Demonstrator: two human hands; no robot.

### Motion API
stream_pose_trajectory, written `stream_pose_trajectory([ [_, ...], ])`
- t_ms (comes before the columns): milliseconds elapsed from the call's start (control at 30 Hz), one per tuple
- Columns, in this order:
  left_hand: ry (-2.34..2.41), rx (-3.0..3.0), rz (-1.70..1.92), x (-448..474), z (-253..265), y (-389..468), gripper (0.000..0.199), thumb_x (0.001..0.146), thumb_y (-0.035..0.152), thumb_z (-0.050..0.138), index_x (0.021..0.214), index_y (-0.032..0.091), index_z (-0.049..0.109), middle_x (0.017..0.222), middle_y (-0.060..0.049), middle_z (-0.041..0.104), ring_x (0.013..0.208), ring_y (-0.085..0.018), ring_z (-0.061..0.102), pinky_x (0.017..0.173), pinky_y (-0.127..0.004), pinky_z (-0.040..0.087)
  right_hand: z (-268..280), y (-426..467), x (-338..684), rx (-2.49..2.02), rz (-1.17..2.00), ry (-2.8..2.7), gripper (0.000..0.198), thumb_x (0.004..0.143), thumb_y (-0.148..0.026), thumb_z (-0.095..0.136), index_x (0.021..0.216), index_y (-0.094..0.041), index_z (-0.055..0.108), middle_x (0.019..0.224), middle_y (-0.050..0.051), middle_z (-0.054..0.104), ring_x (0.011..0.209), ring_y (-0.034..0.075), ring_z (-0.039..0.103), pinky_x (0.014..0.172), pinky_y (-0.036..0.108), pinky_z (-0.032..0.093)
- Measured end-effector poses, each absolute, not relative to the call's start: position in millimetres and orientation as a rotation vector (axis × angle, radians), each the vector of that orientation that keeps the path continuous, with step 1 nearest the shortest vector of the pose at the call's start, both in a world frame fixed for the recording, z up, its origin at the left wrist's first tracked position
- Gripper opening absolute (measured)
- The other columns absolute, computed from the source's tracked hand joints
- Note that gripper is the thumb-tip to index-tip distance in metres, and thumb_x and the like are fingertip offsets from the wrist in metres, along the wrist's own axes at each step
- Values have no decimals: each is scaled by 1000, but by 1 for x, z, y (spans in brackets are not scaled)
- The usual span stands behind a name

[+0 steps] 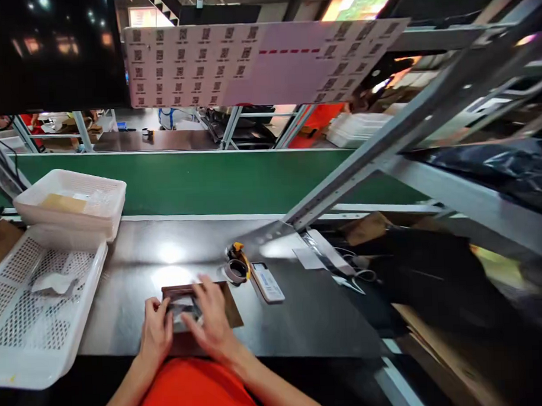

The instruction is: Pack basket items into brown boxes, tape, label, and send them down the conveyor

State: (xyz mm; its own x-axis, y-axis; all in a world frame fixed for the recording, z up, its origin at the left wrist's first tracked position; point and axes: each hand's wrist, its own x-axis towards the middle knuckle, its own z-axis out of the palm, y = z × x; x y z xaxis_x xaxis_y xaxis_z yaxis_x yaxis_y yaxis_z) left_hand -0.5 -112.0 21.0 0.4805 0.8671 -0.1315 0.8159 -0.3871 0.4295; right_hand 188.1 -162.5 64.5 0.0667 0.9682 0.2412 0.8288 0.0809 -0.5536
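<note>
A small open brown cardboard box (232, 311) lies on the dark metal worktable in front of me. My left hand (156, 331) grips its left edge, fingers curled and thumb towards the inside. My right hand (213, 317) is over the box with thumb and fingers apart, slightly blurred, touching its contents or just above them. Inside is a greyish, shiny item (186, 306), partly hidden by my fingers and too unclear to name. Right of the box stands a tape dispenser (237, 266) with a yellow part. Next to it lies a phone (267, 282) with its back up.
White perforated plastic baskets (90, 310) stand at the left, one holding a small packet. More stacked white trays (115, 202) sit behind. A green conveyor belt (208, 181) runs along the back. A metal post (354, 164) slants up at the right, beside cables and dark material.
</note>
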Motion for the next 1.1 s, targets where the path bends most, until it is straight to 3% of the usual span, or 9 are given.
stream_pose_trajectory([
  [100,1432,2178,304,7,23,-113,49,103,30,38,147,18,56,125,-16,62,119,-28,64,109,-44,54,18,-196,264,-2129,310,-1231,72,99,-57,46,153,-10,47,155,29,52,148,45,46,117,68,42],
  [233,1278,2356,51,28,41,-114,57,96,54,58,142,20,61,140,-18,61,128,-35,58,111,-49,51,-9,-210,269,-2067,635,-1495,77,93,-62,58,157,-19,48,157,19,56,145,38,52,118,54,48],
  [400,1049,2539,-374,61,64,-102,82,92,75,51,155,22,55,140,-22,64,130,-43,57,109,-57,48,16,-196,261,-2059,634,-1933,94,65,-34,92,152,-24,58,162,20,49,135,44,58,108,55,55],
  [500,946,2573,-408,65,63,-86,63,100,70,38,137,31,72,124,-16,72,118,-38,64,99,-54,54,32,-177,274,-2047,621,-2071,70,62,-37,95,128,-24,75,148,20,61,122,45,62,98,55,58],
  [600,946,2625,-273,61,48,-75,50,106,54,39,131,30,76,125,-15,73,116,-33,66,102,-51,54,29,-160,285,-1932,639,-2045,32,82,-45,80,104,-21,79,127,17,68,115,39,63,96,51,58],
  [767,1239,2752,75,52,11,-80,62,100,55,57,152,22,58,164,-16,48,156,-39,35,130,-63,23,-22,-162,283,-1765,467,-1673,52,92,-38,67,140,-20,60,142,18,60,133,37,58,111,53,52],
  [867,1360,2809,178,43,-14,-97,64,103,46,55,158,15,48,163,-18,50,155,-34,40,129,-57,30,-43,-170,283,-1849,279,-1621,78,90,-44,71,159,-22,42,165,21,42,154,45,36,121,66,39],
  [967,1199,2989,333,30,-38,-117,49,107,26,41,155,20,53,153,-11,62,144,-25,56,120,-46,45,-41,-169,289,-1694,330,-2038,70,99,-37,58,164,-22,37,168,17,41,158,40,31,124,68,32],
  [1100,1207,3163,442,20,-47,-132,56,106,34,46,161,21,46,162,-10,53,150,-30,48,128,-52,29,-31,-168,301,-1546,447,-2355,72,100,-42,58,165,-19,36,170,15,36,158,37,33,126,65,32],
])
